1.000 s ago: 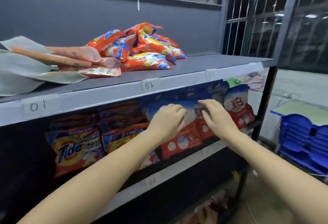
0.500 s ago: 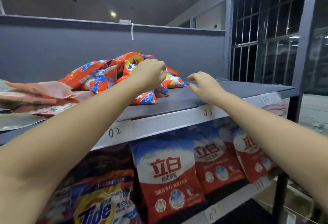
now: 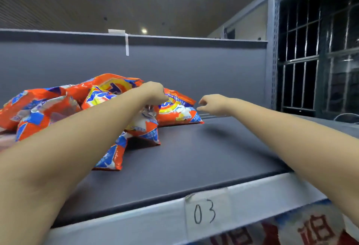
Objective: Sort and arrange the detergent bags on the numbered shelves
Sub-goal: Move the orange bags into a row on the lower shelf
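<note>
A heap of orange Tide detergent bags (image 3: 58,106) lies on the left of the grey top shelf (image 3: 194,157). My left hand (image 3: 154,93) reaches over the heap, fingers curled round the crinkled top edge of one orange bag (image 3: 144,122) that hangs below it. My right hand (image 3: 211,103) hovers just right of the heap, beside the rightmost orange bag (image 3: 177,111), fingers loosely spread and holding nothing. A paper label "03" (image 3: 206,212) is taped to the shelf's front rail.
Red and white detergent bags (image 3: 314,231) stand on the shelf below, at the bottom right. A grey back panel (image 3: 194,69) closes the shelf behind. An upright post (image 3: 272,50) and a barred window (image 3: 318,54) are at the right.
Both hands left the red and white bags on the lower shelf and rose to the top shelf. My left hand has taken hold of an orange bag; the view has tilted upward.
</note>
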Demonstrator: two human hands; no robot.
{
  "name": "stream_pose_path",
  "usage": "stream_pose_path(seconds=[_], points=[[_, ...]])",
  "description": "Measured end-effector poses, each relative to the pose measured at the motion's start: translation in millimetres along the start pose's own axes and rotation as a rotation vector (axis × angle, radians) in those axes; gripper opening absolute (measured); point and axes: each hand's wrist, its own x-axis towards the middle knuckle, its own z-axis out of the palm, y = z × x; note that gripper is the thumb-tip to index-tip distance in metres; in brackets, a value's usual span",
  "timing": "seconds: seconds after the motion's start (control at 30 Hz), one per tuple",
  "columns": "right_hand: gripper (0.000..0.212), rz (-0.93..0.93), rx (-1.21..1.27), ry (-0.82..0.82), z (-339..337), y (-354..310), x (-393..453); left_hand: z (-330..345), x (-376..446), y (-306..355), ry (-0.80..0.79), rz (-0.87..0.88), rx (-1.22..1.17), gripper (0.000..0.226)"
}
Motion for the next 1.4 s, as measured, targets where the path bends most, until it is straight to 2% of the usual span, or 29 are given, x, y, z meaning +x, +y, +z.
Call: stream_pose_path(seconds=[0.1, 0.23, 0.33, 0.43, 0.53, 0.57, 0.67, 0.77, 0.83, 0.93, 1.0, 1.13, 1.27, 1.4], points=[[0.043, 0.034, 0.16, -0.099, 13, 19, 43, 8, 23, 4, -0.092, -0.148, -0.05, 0.047], [0.031, 0.176, 0.716, -0.208, 36, 28, 82, 22, 53, 0, -0.206, -0.342, -0.184, 0.051], [0.04, 0.214, 1.034, -0.251, 48, 24, 98, 26, 67, 1, -0.216, -0.402, -0.265, 0.043], [0.037, 0.218, 1.168, -0.261, 52, 18, 104, 30, 71, 2, -0.214, -0.454, -0.324, 0.036], [0.022, 0.279, 1.269, -0.316, 50, 21, 103, 33, 72, -3, -0.191, -0.524, -0.536, 0.063], [0.019, 0.289, 1.294, -0.353, 48, 24, 102, 35, 73, -5, -0.182, -0.537, -0.602, 0.065], [0.005, 0.285, 1.339, -0.434, 42, 31, 97, 38, 71, -7, -0.134, -0.573, -0.775, 0.061], [0.003, 0.285, 1.353, -0.443, 37, 37, 87, 39, 72, -9, -0.066, -0.546, -0.893, 0.051], [0.008, 0.261, 1.358, -0.399, 32, 44, 79, 40, 74, -8, -0.016, -0.424, -1.032, 0.035], [0.027, 0.165, 1.26, -0.25, 18, 60, 59, 39, 68, -2, -0.019, -0.219, -1.243, 0.013], [0.027, 0.119, 1.179, -0.156, 4, 70, 36, 31, 59, 7, -0.048, -0.11, -1.288, 0.007], [0.023, 0.03, 1.195, -0.021, -23, 84, -7, 5, 41, 30, -0.067, -0.006, -1.362, 0.014], [0.016, -0.07, 1.379, 0.13, -39, 89, -53, -14, 6, 61, -0.033, 0.059, -1.513, 0.011], [0.01, -0.116, 1.504, 0.253, -33, 87, -100, -17, -42, 88, 0.049, 0.044, -1.645, 0.022]])
